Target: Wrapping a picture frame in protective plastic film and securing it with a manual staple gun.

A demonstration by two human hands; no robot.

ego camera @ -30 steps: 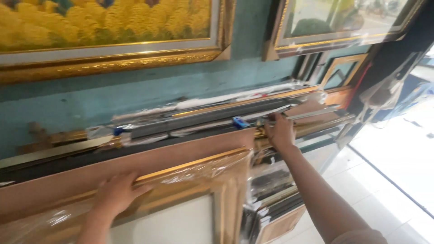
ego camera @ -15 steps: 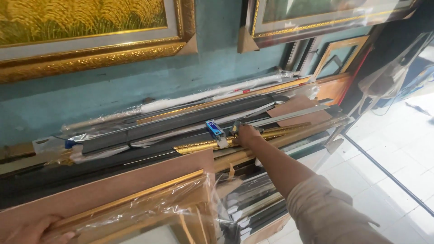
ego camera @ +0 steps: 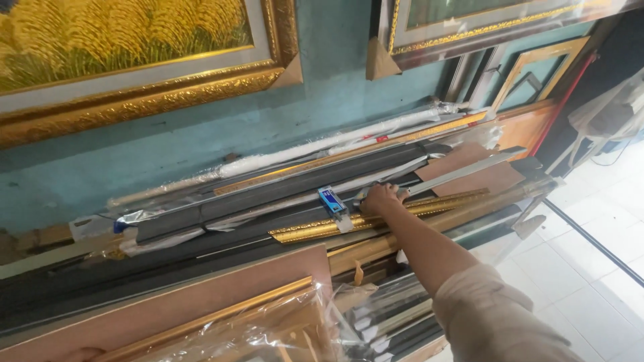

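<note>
Head view. Right hand (ego camera: 381,199): reaching out over a stack of long frame mouldings, fingers curling down onto a silver-grey moulding strip (ego camera: 463,175); the grip looks closed on the strip's near end, though the fingertips are hiding behind the knuckles.

Silver-grey moulding strip: one, long and flat, lying slantwise across the stack and passing over two brown cardboard sheets (ego camera: 493,177) toward the stack's right end.

Ornate gold moulding (ego camera: 376,218): one, carved, lying just below the hand along the stack's front edge.

Blue tape measure (ego camera: 331,200): one, small, resting just left of the hand, apparently not touching it.

Dark mouldings (ego camera: 282,194): several, partly wrapped in plastic; exact count is hard to make out.

White wrapped roll (ego camera: 315,149): one, lying along the back against the teal wall (ego camera: 335,74).

Gold-framed paintings: two hanging above, both being cut off by the picture's top edge.

Plastic-wrapped gold frame (ego camera: 221,328): one, leaning at the front, cut off below.

Left hand (ego camera: 77,354): only a sliver is showing at the bottom edge; its state cannot be told.
</note>
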